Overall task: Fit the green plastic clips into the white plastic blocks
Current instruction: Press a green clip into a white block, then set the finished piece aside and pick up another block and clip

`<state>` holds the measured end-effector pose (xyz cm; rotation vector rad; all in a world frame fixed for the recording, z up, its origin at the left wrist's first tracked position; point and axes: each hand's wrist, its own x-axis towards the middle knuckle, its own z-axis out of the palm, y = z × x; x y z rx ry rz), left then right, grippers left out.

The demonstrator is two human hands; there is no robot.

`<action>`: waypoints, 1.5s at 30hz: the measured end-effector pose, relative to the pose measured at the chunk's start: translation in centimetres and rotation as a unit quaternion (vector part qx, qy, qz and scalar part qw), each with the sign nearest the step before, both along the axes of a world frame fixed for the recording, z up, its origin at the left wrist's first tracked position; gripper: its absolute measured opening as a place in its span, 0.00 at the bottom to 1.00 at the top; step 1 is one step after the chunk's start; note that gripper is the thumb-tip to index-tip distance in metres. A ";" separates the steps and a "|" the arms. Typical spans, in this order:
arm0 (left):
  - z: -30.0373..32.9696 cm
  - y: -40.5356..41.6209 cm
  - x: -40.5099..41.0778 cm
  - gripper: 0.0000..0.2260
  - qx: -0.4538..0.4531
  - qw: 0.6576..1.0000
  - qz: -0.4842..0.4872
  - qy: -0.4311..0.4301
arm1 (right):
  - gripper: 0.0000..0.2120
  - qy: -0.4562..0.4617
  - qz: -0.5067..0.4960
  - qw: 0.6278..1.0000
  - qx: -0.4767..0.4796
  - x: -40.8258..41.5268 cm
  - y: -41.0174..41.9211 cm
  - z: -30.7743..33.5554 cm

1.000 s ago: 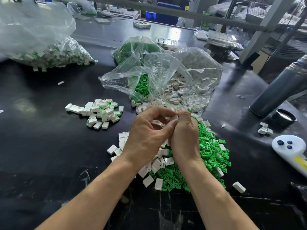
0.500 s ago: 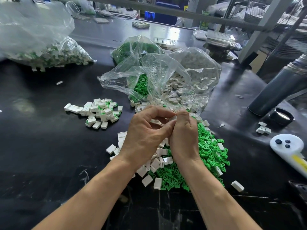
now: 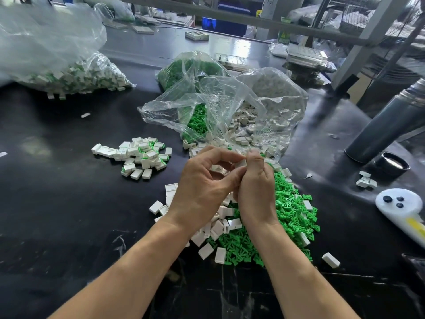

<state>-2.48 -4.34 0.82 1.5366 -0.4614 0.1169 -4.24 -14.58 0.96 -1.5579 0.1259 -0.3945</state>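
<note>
Above the heap of green plastic clips (image 3: 289, 217), left hand (image 3: 202, 192) and right hand (image 3: 257, 187) fingers both pinch one small white plastic block (image 3: 240, 163).

Both bare forearms reach up from 6 o'clock and meet at the middle. The left hand (image 3: 202, 187) and right hand (image 3: 257, 187) touch, fingers curled, fingertips pinched together at 12 o'clock.

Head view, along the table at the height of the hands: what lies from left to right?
Small pile of assembled blocks → left hand → right hand, both pinching one white block → loose green clips → white handheld device.
</note>
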 end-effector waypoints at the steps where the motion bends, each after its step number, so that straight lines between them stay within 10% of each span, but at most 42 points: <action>1: 0.0 0.1 0.1 0.06 0.004 1.000 0.000 -0.007 | 0.32 0.002 0.003 1.000 -0.006 0.0 0.0 0.0; 14: -1.0 1.5 1.5 0.08 0.120 0.985 0.078 -0.094 | 0.09 -0.035 0.011 0.993 -0.115 -0.6 -2.7 -0.2; 45: -1.4 2.3 1.8 0.07 0.261 0.950 0.113 -0.130 | 0.07 0.025 -0.048 0.993 -0.103 -0.3 -3.3 -1.1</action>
